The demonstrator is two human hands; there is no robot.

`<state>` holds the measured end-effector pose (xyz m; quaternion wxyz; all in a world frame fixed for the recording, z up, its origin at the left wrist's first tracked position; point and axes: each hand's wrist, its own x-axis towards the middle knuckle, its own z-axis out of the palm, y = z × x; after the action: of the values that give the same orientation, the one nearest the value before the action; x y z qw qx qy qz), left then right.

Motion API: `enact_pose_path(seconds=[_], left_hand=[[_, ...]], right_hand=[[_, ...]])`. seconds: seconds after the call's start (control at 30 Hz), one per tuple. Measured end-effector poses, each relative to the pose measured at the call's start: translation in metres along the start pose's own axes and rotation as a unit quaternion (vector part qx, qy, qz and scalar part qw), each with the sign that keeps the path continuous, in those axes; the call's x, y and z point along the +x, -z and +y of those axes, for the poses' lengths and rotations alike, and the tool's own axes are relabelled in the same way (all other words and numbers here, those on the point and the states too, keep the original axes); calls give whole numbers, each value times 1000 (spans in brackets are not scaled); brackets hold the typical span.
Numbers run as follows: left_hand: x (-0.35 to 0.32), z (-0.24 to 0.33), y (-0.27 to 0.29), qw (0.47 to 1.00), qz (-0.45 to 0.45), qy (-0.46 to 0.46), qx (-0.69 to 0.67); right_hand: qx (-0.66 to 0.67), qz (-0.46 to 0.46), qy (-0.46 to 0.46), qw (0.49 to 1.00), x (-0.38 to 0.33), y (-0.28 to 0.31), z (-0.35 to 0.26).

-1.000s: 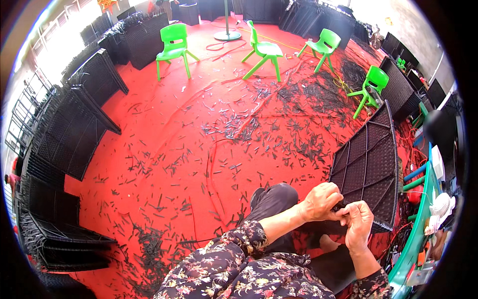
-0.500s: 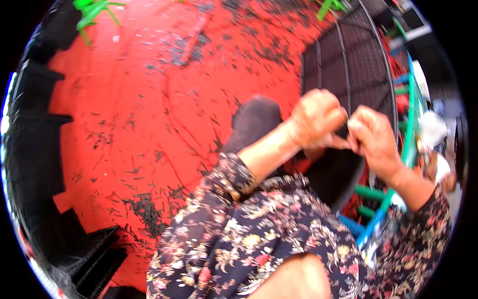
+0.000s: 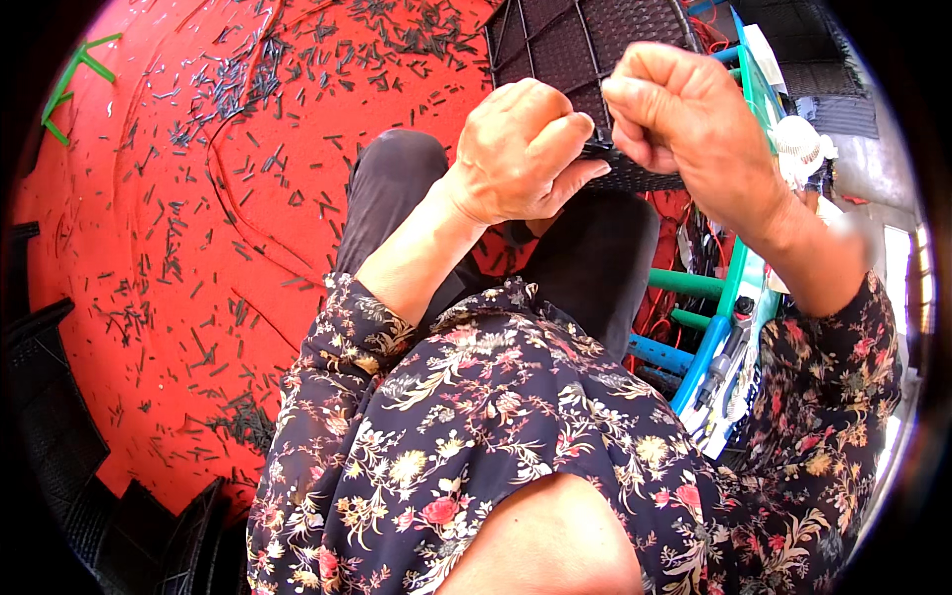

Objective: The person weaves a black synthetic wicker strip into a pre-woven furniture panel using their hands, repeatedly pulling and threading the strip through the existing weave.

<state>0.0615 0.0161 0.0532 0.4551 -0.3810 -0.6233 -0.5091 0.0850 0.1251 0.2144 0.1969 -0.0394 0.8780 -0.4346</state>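
My left hand [image 3: 521,154] is closed in a fist, thumb pressed along the bent fingers. My right hand [image 3: 699,129] is closed too, slightly higher and a short gap to its right. Whatever either hand grips is hidden by the fingers. Just behind and below both hands stands a dark brown woven wicker panel [image 3: 550,50] with black frame bars. Its near edge lies close to my knees and is partly covered by my hands. I cannot tell whether my fingers touch it.
Short black strips [image 3: 248,421] litter the red floor [image 3: 79,327]. A green stool [image 3: 71,74] is at far left. Dark woven pieces [image 3: 59,397] stand at lower left. To my right is a green and blue frame [image 3: 719,322] with tools and cables around it.
My view has shifted, and the wicker panel now sits more centrally in front of me. Both hands have moved up in view; the gap between them is wider.
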Motion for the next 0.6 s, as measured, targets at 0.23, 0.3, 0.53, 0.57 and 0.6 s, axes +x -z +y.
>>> enact_pose_path(seconds=[0.23, 0.3, 0.53, 0.57, 0.6], left_hand=[[-2, 2, 1, 1000, 2, 10, 27], [0, 4, -3, 999, 30, 21, 27], [9, 5, 4, 999, 6, 37, 7], [11, 6, 5, 999, 0, 34, 11], [12, 5, 5, 1000, 0, 28, 12]], right_hand=[[127, -48, -6, 991, 18, 7, -1], [181, -54, -22, 982, 22, 6, -2], [241, -7, -24, 970, 40, 2, 15], [232, -20, -26, 972, 42, 5, 17], [177, -8, 9, 984, 45, 7, 19]])
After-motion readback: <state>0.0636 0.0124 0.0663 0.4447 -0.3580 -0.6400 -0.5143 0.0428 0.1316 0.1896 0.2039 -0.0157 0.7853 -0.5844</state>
